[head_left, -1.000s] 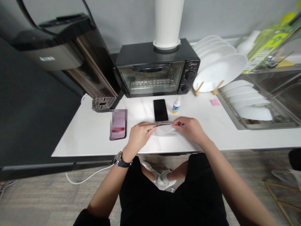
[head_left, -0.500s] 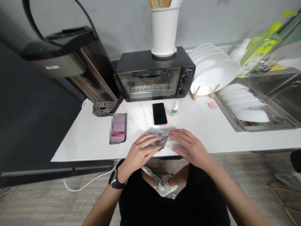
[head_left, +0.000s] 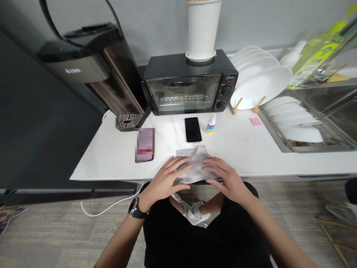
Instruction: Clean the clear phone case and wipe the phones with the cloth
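A thin grey cloth (head_left: 196, 163) lies spread at the front edge of the white counter, slightly rumpled. My left hand (head_left: 169, 178) rests over its left side with fingers spread. Over the right side lies my right hand (head_left: 225, 178), its fingers apart too. Neither hand grips the cloth; whether the fingertips press on it I cannot tell. Just beyond the cloth is a phone (head_left: 193, 130) with a dark screen, face up. Right of the phone stands a small white spray bottle (head_left: 211, 124) with a blue and yellow label.
A purple item (head_left: 145, 145), partly pixelated, lies on the counter (head_left: 95, 163) at left. Behind stand a drink dispenser (head_left: 111, 82), a toaster oven (head_left: 189, 83) topped by a white cup (head_left: 203, 31), and racked plates (head_left: 259, 87). A sink (head_left: 334, 149) with dishes is at right, near a pink note (head_left: 256, 121).
The cloth has gone from folded and bunched between my hands to spread out flatter. My fingers have opened wider over it. The whole view has shifted slightly.
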`<move>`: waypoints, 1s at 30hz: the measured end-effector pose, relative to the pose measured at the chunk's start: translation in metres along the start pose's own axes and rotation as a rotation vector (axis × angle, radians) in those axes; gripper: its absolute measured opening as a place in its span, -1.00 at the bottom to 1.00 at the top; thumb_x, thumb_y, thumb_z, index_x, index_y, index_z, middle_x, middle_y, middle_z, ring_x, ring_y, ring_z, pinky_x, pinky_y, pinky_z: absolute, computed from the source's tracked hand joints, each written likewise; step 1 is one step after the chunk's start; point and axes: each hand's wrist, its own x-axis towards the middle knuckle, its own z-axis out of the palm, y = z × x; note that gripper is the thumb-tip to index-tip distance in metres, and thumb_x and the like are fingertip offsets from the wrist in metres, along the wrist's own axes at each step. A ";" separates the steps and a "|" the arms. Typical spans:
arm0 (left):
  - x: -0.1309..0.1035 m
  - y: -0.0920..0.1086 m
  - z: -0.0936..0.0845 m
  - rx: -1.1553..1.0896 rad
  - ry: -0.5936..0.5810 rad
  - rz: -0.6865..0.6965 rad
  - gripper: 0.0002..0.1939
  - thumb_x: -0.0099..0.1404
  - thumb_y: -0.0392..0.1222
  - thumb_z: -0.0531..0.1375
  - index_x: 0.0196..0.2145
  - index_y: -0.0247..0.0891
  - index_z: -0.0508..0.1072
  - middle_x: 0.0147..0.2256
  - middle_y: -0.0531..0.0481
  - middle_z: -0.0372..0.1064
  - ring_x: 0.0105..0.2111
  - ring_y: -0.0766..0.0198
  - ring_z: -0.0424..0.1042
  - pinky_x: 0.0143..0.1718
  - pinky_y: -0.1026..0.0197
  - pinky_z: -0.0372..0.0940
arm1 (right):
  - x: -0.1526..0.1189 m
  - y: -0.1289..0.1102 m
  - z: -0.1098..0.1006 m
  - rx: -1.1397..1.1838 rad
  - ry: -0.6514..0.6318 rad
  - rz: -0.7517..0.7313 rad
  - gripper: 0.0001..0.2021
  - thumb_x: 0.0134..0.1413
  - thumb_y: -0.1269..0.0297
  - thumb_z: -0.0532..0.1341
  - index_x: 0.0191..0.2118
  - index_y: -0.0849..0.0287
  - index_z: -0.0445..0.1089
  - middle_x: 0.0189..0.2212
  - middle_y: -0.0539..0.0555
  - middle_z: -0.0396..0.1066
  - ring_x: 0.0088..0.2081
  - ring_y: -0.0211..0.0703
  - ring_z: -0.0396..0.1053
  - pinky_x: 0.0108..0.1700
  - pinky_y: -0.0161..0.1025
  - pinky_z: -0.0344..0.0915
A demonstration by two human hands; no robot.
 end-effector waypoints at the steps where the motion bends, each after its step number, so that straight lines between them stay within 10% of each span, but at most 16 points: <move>1: 0.002 0.000 0.000 0.007 0.014 -0.021 -0.50 0.06 -0.02 -0.05 -0.02 -0.04 -0.07 0.02 0.15 -0.16 0.01 0.30 -0.13 0.05 0.14 -0.22 | 0.002 0.001 0.000 0.000 0.013 0.015 -0.65 -0.11 0.24 0.00 -0.11 -0.19 0.01 -0.06 -0.14 0.00 -0.02 -0.17 -0.07 0.01 -0.08 -0.04; 30: 0.019 -0.006 0.009 0.141 0.034 -0.173 -0.45 0.07 0.01 -0.12 0.02 -0.05 -0.22 0.05 0.15 -0.32 0.04 0.24 -0.30 0.03 0.05 -0.27 | 0.036 0.040 -0.005 -0.147 -0.064 -0.045 -0.36 -0.24 0.07 0.08 0.01 -0.08 -0.23 0.02 -0.05 -0.19 0.02 -0.06 -0.23 0.02 0.06 -0.28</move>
